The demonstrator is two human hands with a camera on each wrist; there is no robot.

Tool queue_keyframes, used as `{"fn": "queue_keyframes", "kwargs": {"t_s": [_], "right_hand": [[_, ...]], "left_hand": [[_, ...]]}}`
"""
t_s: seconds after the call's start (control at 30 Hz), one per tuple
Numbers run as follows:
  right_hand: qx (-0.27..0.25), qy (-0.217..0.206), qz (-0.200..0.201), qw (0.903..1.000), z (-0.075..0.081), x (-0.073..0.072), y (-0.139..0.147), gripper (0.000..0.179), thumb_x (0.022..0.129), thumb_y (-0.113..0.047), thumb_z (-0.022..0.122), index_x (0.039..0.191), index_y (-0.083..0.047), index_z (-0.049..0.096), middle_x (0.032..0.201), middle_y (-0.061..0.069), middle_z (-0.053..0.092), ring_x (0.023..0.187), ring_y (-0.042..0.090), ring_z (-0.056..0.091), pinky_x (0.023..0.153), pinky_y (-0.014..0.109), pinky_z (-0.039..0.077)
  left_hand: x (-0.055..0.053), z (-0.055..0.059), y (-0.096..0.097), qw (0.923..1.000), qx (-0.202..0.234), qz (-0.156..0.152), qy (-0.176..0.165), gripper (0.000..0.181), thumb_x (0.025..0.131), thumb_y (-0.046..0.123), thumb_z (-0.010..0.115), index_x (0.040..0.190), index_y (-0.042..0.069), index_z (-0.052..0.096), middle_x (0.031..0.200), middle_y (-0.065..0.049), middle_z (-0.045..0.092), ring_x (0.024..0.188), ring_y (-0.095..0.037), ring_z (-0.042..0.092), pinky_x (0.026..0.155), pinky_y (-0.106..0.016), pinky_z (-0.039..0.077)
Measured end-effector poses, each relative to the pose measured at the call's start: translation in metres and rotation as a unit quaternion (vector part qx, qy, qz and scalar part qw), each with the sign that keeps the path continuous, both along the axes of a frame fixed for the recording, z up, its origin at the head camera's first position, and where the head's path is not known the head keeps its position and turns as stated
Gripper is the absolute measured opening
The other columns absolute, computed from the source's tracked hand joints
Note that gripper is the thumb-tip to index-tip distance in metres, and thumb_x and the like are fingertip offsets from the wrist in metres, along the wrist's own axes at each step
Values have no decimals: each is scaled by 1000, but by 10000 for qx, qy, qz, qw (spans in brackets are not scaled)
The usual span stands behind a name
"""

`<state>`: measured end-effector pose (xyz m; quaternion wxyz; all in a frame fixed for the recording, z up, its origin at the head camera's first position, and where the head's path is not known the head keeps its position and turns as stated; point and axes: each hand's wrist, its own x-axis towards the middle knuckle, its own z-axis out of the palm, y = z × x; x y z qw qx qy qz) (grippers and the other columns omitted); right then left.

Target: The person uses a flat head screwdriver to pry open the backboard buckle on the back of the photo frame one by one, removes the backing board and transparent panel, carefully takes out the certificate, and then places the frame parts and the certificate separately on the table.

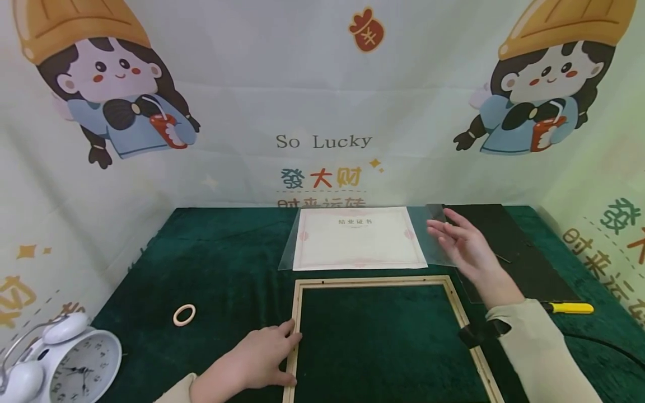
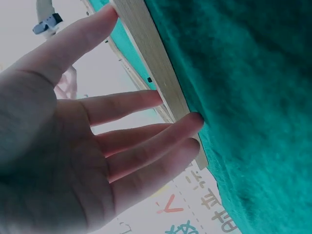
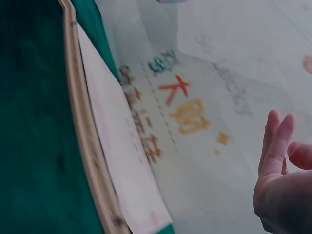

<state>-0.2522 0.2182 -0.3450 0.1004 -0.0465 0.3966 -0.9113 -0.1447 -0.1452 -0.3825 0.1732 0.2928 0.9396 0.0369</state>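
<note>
A light wooden picture frame (image 1: 373,282) lies on the green cloth in front of me. My left hand (image 1: 259,357) touches its left side, fingertips and thumb along the wood; the left wrist view shows the fingers (image 2: 136,102) extended against the bar. My right hand (image 1: 471,249) is raised beyond the frame's far right corner with nothing in it, its fingers loosely extended. Behind the frame, a printed certificate (image 1: 358,243) lies on a larger transparent sheet (image 1: 288,256). In the head view the right fingers overlap this sheet's right end.
A black board (image 1: 539,268) lies at the right, with a yellow-handled tool (image 1: 572,308) by its near edge. At the left are a small pale ring (image 1: 176,319) and a white twin-bell alarm clock (image 1: 83,372). A printed curtain (image 1: 322,101) hangs behind the table.
</note>
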Motion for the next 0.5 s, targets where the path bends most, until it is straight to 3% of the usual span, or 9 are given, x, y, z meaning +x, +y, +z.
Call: {"fn": "queue_keyframes", "kwargs": {"t_s": [0.13, 0.27, 0.5], "right_hand": [[362, -177, 35, 9992, -10, -10, -38, 58, 94, -3, 38, 142, -13, 8, 99, 9, 60, 91, 17, 59, 72, 17, 45], [665, -393, -21, 9970, -16, -19, -82, 52, 94, -4, 38, 140, -12, 16, 103, 8, 58, 91, 16, 59, 76, 19, 44], [892, -501, -140, 9947, -23, -31, -154, 46, 93, -6, 42, 136, -12, 26, 119, 18, 50, 94, 20, 59, 80, 24, 43]], "left_hand": [[1, -1, 2, 9998, -169, -47, 44, 62, 68, 44, 72, 116, 8, 57, 124, -16, 47, 97, -23, 54, 75, -38, 46], [0, -1, 3, 9996, -258, -78, 113, 61, 66, 45, 72, 113, 8, 59, 122, -16, 48, 94, -22, 55, 72, -36, 47], [-1, 0, 4, 9992, -332, -152, 180, 59, 65, 46, 73, 109, 9, 61, 120, -16, 50, 91, -21, 56, 68, -33, 49]]}}
